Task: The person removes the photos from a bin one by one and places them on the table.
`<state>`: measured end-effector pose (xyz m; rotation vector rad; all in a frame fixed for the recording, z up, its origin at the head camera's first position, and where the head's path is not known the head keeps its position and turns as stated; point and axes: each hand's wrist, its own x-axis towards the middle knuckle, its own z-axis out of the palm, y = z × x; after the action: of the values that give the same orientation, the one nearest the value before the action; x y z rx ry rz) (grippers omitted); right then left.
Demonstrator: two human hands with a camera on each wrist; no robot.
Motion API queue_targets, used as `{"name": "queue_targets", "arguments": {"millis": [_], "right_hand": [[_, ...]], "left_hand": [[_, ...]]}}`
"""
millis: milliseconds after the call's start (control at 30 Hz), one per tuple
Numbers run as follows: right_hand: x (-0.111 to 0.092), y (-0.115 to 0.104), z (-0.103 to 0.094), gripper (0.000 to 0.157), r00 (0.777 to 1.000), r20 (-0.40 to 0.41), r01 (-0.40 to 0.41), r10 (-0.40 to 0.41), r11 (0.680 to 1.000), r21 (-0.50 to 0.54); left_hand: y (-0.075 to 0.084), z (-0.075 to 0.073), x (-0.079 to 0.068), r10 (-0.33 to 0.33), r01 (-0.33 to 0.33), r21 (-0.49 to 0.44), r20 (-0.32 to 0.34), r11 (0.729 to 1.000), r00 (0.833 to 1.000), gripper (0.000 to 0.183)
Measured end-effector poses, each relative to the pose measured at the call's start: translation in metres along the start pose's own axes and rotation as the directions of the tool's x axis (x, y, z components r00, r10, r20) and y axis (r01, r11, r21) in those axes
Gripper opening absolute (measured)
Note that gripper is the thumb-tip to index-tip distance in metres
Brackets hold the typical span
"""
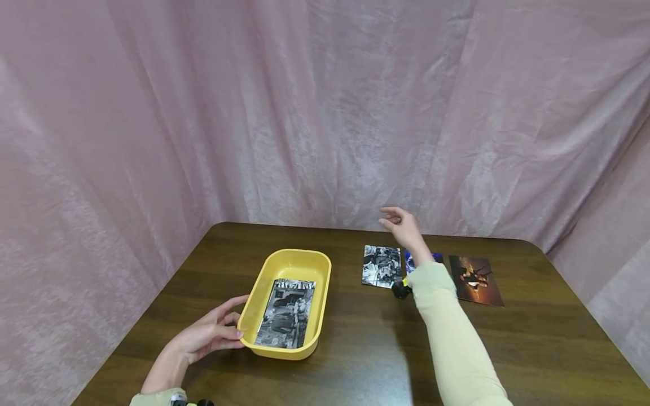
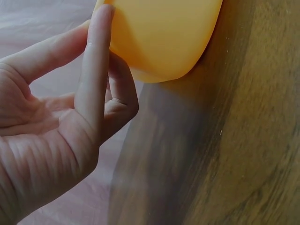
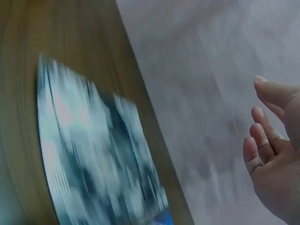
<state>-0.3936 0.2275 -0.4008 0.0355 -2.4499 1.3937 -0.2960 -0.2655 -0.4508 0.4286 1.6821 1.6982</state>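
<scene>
A yellow tray (image 1: pixel 264 282) sits on the brown table (image 1: pixel 355 349) with a black-and-white photo (image 1: pixel 286 313) lying inside it. My left hand (image 1: pixel 213 334) rests against the tray's near left corner, fingers straight; the left wrist view shows the fingertips (image 2: pixel 101 28) touching the yellow tray (image 2: pixel 164 37) wall. My right hand (image 1: pixel 401 225) hovers empty, fingers relaxed, above the far table edge. Below it lie a black-and-white photo (image 1: pixel 381 266), a blue photo (image 1: pixel 412 261) partly hidden by my arm, and an orange sunset photo (image 1: pixel 474 279). The right wrist view shows the black-and-white photo (image 3: pixel 93 154) blurred and my right hand (image 3: pixel 274 154) empty.
Pink cloth (image 1: pixel 325 113) hangs behind and on both sides of the table. A small black and yellow thing (image 1: pixel 401 290) shows at my right wrist. Bare wood lies between the tray and the row of photos.
</scene>
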Motion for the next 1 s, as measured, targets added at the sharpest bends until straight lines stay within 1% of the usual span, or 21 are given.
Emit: {"name": "queue_targets", "arguments": {"millis": [67, 167, 300, 367, 433, 533, 600, 633, 700, 733, 767, 800, 833, 900, 967, 1000], "right_hand": [[0.003, -0.015, 0.029, 0.037, 1.000, -0.022, 0.018, -0.017, 0.998, 0.058], [0.004, -0.036, 0.075, 0.031, 0.995, -0.093, 0.057, -0.045, 0.989, 0.137], [-0.003, -0.063, 0.130, 0.025, 0.986, -0.161, 0.075, -0.046, 0.981, 0.177], [-0.010, -0.073, 0.151, 0.022, 0.982, -0.184, 0.070, -0.035, 0.980, 0.185], [-0.017, -0.081, 0.167, 0.021, 0.980, -0.197, 0.066, -0.026, 0.978, 0.200], [-0.029, -0.088, 0.184, 0.019, 0.984, -0.174, 0.074, -0.037, 0.975, 0.211], [-0.037, -0.090, 0.192, 0.016, 0.991, -0.118, 0.078, -0.057, 0.979, 0.188], [-0.041, -0.090, 0.195, 0.014, 0.996, -0.069, 0.076, -0.065, 0.983, 0.165], [-0.048, -0.091, 0.198, 0.012, 0.995, 0.055, 0.077, -0.082, 0.993, 0.091], [-0.051, -0.092, 0.199, 0.012, 0.989, 0.123, 0.082, -0.086, 0.996, 0.041], [-0.053, -0.093, 0.199, 0.013, 0.977, 0.192, 0.098, -0.092, 0.995, -0.022], [-0.055, -0.093, 0.199, 0.015, 0.960, 0.263, 0.123, -0.095, 0.988, -0.091], [-0.057, -0.094, 0.199, 0.020, 0.940, 0.329, 0.157, -0.092, 0.972, -0.174], [-0.060, -0.095, 0.199, 0.034, 0.897, 0.440, 0.205, -0.049, 0.927, -0.315], [-0.064, -0.095, 0.198, 0.053, 0.855, 0.518, 0.239, 0.026, 0.867, -0.437], [-0.066, -0.095, 0.197, 0.062, 0.837, 0.543, 0.247, 0.068, 0.838, -0.486]], "left_hand": [[0.000, 0.001, 0.001, -0.005, 0.005, 0.001, -0.008, 1.000, 1.000, 0.089], [0.001, 0.003, 0.002, -0.009, 0.009, 0.010, -0.020, 1.000, 1.000, 0.089], [0.003, 0.006, 0.005, -0.022, 0.023, 0.018, -0.040, 1.000, 0.999, 0.090], [0.004, 0.007, 0.006, -0.023, 0.024, 0.021, -0.044, 0.999, 0.999, 0.089], [0.004, 0.008, 0.008, -0.019, 0.020, 0.020, -0.040, 1.000, 0.999, 0.089], [0.003, 0.009, 0.008, -0.007, 0.007, 0.022, -0.022, 1.000, 1.000, 0.088], [0.003, 0.010, 0.008, -0.010, 0.010, 0.014, -0.015, 1.000, 1.000, 0.088], [0.003, 0.010, 0.008, -0.016, 0.016, 0.010, -0.016, 1.000, 1.000, 0.088], [0.003, 0.011, 0.008, -0.024, 0.024, 0.007, -0.016, 1.000, 1.000, 0.088], [0.004, 0.011, 0.009, -0.027, 0.028, 0.008, -0.018, 1.000, 0.999, 0.088], [0.004, 0.011, 0.009, -0.029, 0.030, 0.008, -0.021, 1.000, 0.999, 0.088], [0.004, 0.011, 0.009, -0.029, 0.029, 0.011, -0.023, 1.000, 0.999, 0.088], [0.004, 0.010, 0.010, -0.024, 0.025, 0.014, -0.022, 1.000, 0.999, 0.088], [0.003, 0.010, 0.010, -0.015, 0.016, 0.017, -0.018, 1.000, 1.000, 0.089], [0.003, 0.010, 0.010, -0.012, 0.013, 0.015, -0.016, 1.000, 1.000, 0.089], [0.002, 0.010, 0.010, -0.009, 0.010, 0.014, -0.014, 1.000, 1.000, 0.090]]}}
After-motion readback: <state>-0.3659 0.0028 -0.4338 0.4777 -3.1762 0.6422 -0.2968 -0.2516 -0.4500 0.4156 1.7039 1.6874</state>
